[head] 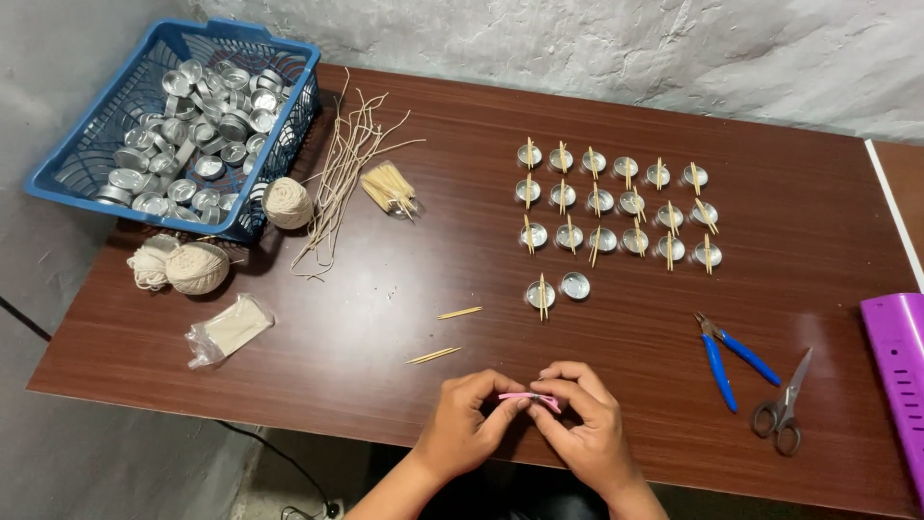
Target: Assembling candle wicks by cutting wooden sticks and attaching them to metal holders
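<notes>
Brown table (385, 318) carries all items. Blue basket (87, 164) of metal cups sits at 10 o'clock. Grid of small metal cups (616, 207) with sticks lies at 1 o'clock. Blue pliers (724, 361) lie at 4 o'clock. At 6 o'clock, left hand (467, 424) and right hand (587, 424) both pinch a small pink strip (531, 398), fingers closed on it at the table's near edge.

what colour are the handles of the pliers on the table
Blue. The pliers lie beside the scissors, seen in the head view.
</notes>
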